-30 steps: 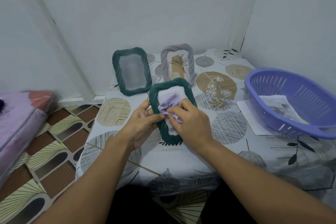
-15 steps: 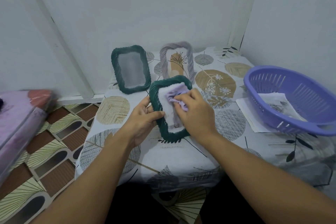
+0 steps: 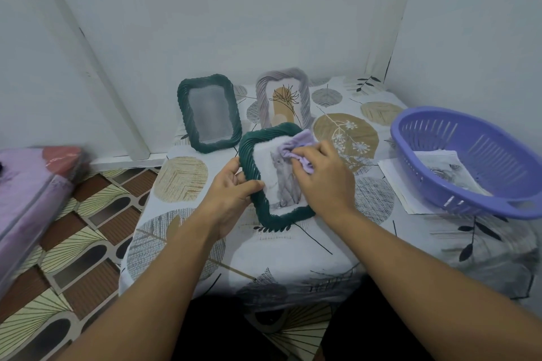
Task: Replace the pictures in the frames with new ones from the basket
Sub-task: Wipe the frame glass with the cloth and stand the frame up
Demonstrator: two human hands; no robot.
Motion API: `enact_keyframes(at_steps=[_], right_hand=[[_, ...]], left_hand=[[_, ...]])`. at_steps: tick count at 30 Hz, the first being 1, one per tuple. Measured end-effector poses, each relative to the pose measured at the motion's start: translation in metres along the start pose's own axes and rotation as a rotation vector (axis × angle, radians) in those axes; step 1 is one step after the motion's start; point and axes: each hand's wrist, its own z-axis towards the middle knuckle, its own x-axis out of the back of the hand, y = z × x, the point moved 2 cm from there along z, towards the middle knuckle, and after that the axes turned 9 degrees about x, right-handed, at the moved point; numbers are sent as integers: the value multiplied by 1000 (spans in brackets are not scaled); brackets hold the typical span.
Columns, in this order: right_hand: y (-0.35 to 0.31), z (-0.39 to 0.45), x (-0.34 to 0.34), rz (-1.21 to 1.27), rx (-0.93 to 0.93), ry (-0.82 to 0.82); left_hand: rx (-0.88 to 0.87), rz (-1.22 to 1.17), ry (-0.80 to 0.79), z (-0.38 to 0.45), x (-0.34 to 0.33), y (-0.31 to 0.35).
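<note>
**— How far along are you?**

— Partway, I'd judge. The green frame (image 3: 274, 176) I'm working on shows a grey cat picture (image 3: 284, 184) behind its glass, and I'm wiping that glass, so this one looks close to finished. Whether the cat print is a new one from the basket (image 3: 466, 164) I can't tell for certain. Prints lie in the basket, and a sheet (image 3: 399, 184) sticks out from under its near-left side.

**— And the other two?**

— Both stand behind my frame, against the wall. The second green frame (image 3: 209, 113), behind and to the left, looks blank or hazy inside; I can't tell if it holds a picture. The lilac frame (image 3: 283, 97), directly behind, shows only tablecloth pattern through its opening, so I judge it empty and waiting.

**— How are you holding things?**

— My left hand (image 3: 231, 196) grips the frame's left edge, thumb curled over the front rim, fingers behind. My right hand (image 3: 325, 179) pinches a crumpled lilac cloth (image 3: 299, 149) and presses it on the glass near the top right corner.

**— Which way does the frame lie?**

— It's left of the basket, well apart from it, face up toward me. Its long axis runs away from me, the far end leaning slightly left. The cat sits upright from my side, head toward the wall.
</note>
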Motion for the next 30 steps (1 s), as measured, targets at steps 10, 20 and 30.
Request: enact_keyframes(at_steps=[10,20,30], right_hand=[[3,-30,1,12,-29,-32],[-12,-41,-10,38,53,-102],[-13,-39,-9,26,79,-98]], left_hand=[[1,21,21,-2,-2,1],[9,22,-5,-3,-3,1],[6,19,-12,-2,-3,1]])
